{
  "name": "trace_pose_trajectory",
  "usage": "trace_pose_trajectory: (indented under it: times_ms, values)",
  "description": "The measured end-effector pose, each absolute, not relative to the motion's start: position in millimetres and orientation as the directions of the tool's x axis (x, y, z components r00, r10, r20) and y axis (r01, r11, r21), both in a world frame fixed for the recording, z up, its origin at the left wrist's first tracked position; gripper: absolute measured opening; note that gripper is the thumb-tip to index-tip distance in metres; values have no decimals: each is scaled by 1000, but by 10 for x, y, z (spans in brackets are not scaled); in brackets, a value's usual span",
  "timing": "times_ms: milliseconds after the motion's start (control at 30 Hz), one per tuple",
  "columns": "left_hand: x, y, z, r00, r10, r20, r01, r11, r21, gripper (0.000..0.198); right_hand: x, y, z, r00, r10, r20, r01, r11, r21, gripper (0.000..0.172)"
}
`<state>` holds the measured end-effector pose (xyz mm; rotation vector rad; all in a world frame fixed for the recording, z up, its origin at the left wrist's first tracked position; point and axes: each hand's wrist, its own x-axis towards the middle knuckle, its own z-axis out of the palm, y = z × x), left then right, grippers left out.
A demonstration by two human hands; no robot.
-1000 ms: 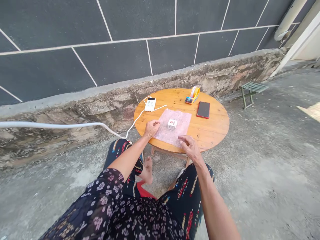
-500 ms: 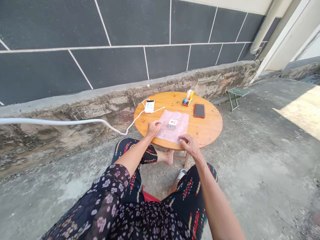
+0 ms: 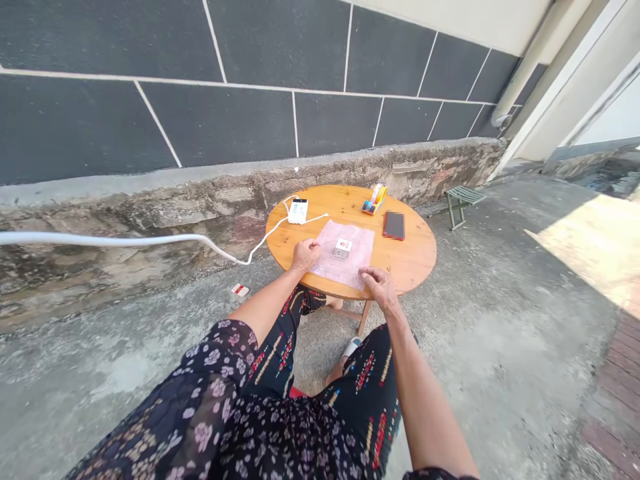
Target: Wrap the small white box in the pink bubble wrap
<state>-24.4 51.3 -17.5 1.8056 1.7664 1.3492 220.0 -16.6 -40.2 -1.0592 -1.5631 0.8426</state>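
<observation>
A sheet of pink bubble wrap (image 3: pixel 327 268) lies flat on the round wooden table (image 3: pixel 411 263). On its middle rests a small white box (image 3: pixel 343 249) with a red mark on top and dark print on its side. At the sheet's left edge, my left hand (image 3: pixel 305 255) has its fingers closed on the wrap. My right hand (image 3: pixel 381 288) pinches the near right edge, thumb and fingers together. Neither hand touches the box.
A tape dispenser (image 3: pixel 375 199), a dark flat rectangle with a red edge (image 3: pixel 394 226) and a white power strip (image 3: pixel 298 211) with its cable (image 3: pixel 150 240) are on the table. A folding stool (image 3: pixel 464 197) stands right; a red-and-white packet (image 3: pixel 241 290) lies on the ground.
My view has tilted and shifted slightly, and the packet on the ground now shows beside my left arm. Both hands stay at the wrap's edges, and the box keeps its place.
</observation>
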Motion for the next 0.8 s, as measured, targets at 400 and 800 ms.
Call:
trace_pose_trajectory:
  times_ms: [400,800]
  values:
    - [-245,508,-175,-173,887,428,635,-232,737,22,2183,-187,-369,-54,943,327,195,331,-923,27]
    - [-246,498,-168,-132,898,419,673,-229,703,25,2230,-230,-347,-68,957,283,180,291,-940,25]
